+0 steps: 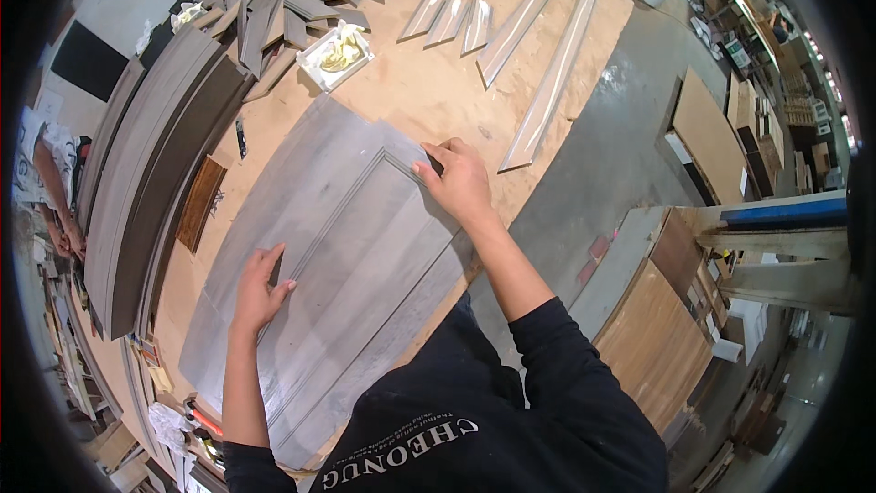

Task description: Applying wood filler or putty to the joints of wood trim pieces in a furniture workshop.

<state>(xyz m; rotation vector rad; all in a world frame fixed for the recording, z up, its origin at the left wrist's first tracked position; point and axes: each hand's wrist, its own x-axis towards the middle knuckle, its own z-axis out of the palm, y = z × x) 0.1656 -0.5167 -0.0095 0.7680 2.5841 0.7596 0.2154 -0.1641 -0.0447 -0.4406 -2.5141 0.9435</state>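
Hands (260, 288) (456, 178) on grey panel (365, 246), white tray (334, 57) beyond

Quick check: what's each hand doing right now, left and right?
Left hand: open, flat on the grey door panel, holding nothing.
Right hand: fingers curled at the panel's moulding corner; anything held cannot be told.

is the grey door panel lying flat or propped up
Lying flat: the grey door panel rests face up on the workbench, left hand and right hand pressing on it.
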